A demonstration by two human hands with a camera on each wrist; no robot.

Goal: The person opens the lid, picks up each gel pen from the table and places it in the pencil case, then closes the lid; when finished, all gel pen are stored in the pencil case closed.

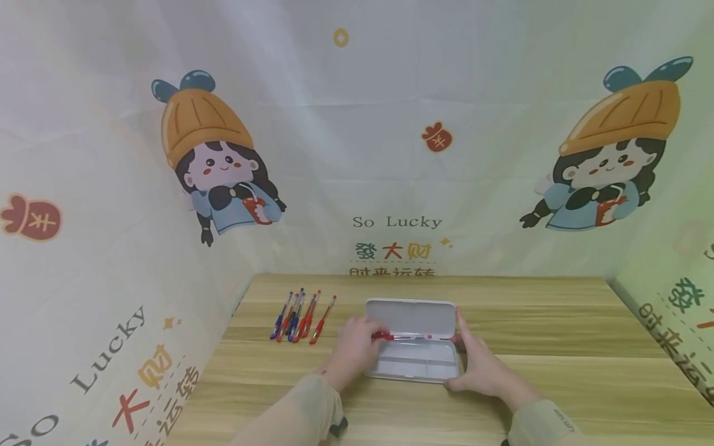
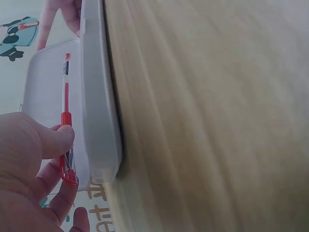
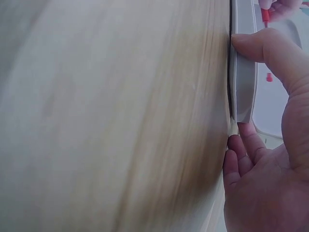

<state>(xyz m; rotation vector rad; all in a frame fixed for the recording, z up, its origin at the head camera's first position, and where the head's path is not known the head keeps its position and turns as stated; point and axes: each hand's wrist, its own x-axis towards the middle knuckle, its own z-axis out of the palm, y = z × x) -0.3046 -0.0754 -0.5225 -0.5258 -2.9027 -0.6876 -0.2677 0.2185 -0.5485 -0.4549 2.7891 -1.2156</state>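
Note:
A light grey pencil case [image 1: 411, 317] lies open on the table, its lid tipped back and its base divided into compartments. Between thumb and fingers my left hand [image 1: 356, 345] pinches a red gel pen [image 2: 66, 119] near its capped end. The pen is held crosswise over the hinge side of the case, its far end pointing right. At the case's right end, my right hand [image 1: 484, 367] grips it, with the thumb on the front corner and the other fingers toward the back. In the right wrist view, the thumb presses the case's side wall [image 3: 245, 84].
Several red and blue pens [image 1: 304, 327] lie in a group left of the case, with one red pen [image 1: 321, 323] slightly apart. A wooden table [image 1: 535, 322] carries everything. Behind it hangs a printed cloth [image 1: 385, 80] with cartoon figures and lettering.

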